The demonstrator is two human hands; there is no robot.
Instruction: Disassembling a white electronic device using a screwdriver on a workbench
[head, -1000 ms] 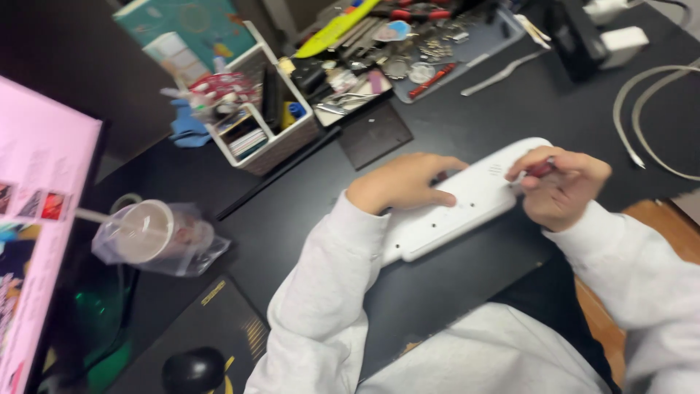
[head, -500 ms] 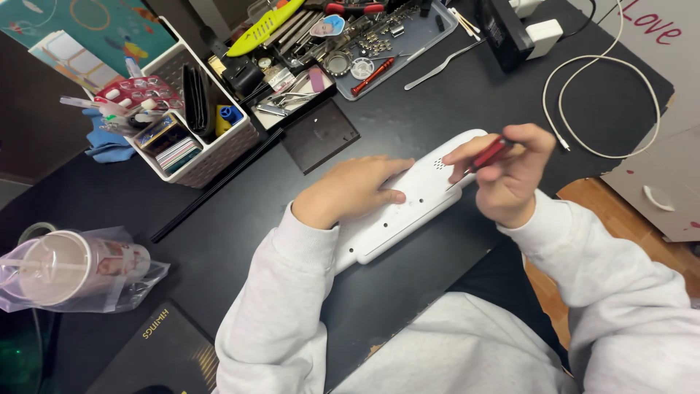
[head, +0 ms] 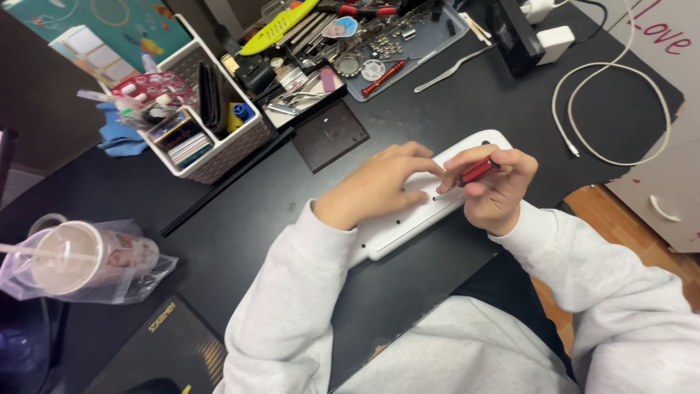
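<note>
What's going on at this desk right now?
A person in a light grey sweatshirt is working on a long white plastic casing lying flat on a black desk. The left hand presses down on the casing, while the right hand holds a small red-handled screwdriver with its tip at the casing's surface. A tray of small tools and a white wicker basket sit behind, and a coiled white cable to the right.
</note>
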